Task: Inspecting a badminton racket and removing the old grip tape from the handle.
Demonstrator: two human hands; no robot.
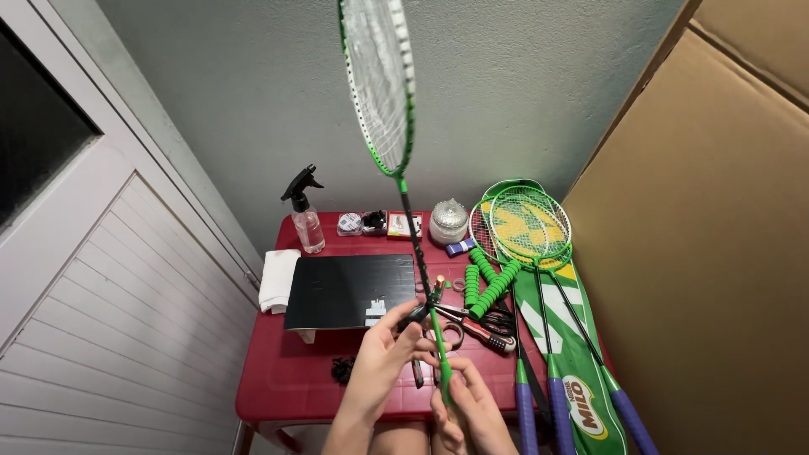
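Badminton racket with a green frame and white strings [381, 80] stands nearly upright over the red plastic worktop [278, 379], head up toward the grey wall, handle end down by the person's lap; its long axis runs top to bottom, leaning slightly left at the head. The right hand [472, 409] has its fingers clamped round the bare green lower shaft, and the left hand [383, 358] pinches a small dark tool against the shaft just above, fingers closed on it. Judging by the bare handle, the old wrap looks already off and no new grip is on yet; that remains to be done. Just behind the hands lie scissors with dark handles [489, 324], a green spongy coil [491, 282] and a flat black board [350, 291]. Farther back stand a clear spray bottle with black trigger [306, 217] and a folded white cloth [278, 280]. Two more green rackets [527, 227] rest on a green cover at the right.
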